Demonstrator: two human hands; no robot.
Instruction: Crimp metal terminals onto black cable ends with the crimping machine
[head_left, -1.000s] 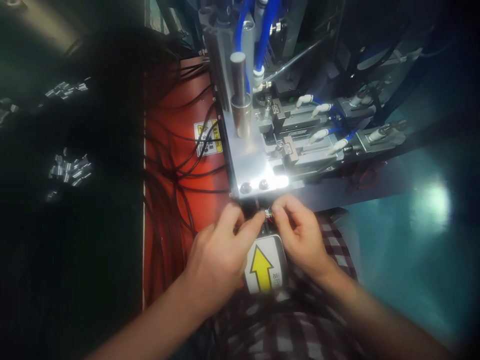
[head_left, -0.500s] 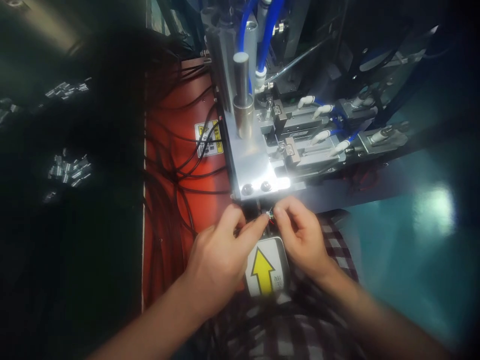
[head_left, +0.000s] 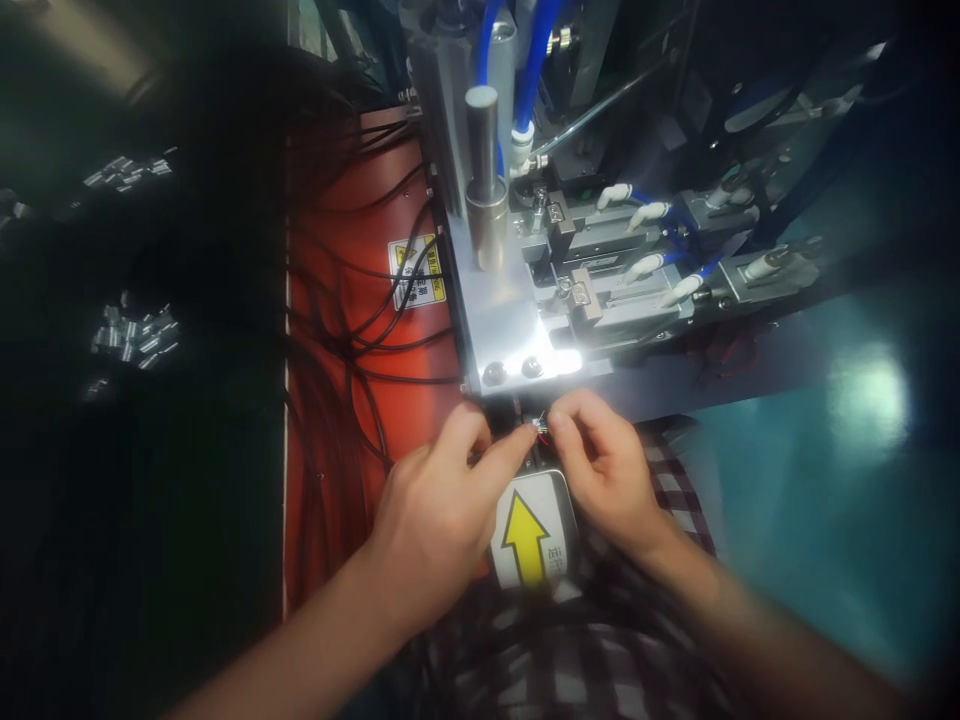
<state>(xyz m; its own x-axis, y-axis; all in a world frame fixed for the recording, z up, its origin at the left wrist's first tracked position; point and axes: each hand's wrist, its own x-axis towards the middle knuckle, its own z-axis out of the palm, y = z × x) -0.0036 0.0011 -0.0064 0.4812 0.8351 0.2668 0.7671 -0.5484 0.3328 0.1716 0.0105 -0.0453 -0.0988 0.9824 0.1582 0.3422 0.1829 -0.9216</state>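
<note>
Just below the front edge of the machine's metal block [head_left: 501,325], a small bundle of thin coloured wires [head_left: 541,427] shows between my two hands, with a pale, shiny tip at its left. My left hand [head_left: 442,500] is closed, its thumb tip pressed at that tip. From the other side my right hand [head_left: 604,465] pinches the wires between thumb and forefinger. What lies under the fingertips is hidden. Close beneath the hands is a white plate with a yellow arrow [head_left: 525,530].
Black cables [head_left: 360,350] trail over a red surface [head_left: 405,400] bearing a warning label [head_left: 417,272]. Upright metal cylinders, blue air hoses [head_left: 536,65] and white fittings [head_left: 646,268] rise ahead and right. Small shiny metal pieces [head_left: 135,335] lie in piles on the dark left side.
Both hands stay nearly where they were, still holding the wires. The machine and surroundings sit slightly higher in view, from a small camera shift.
</note>
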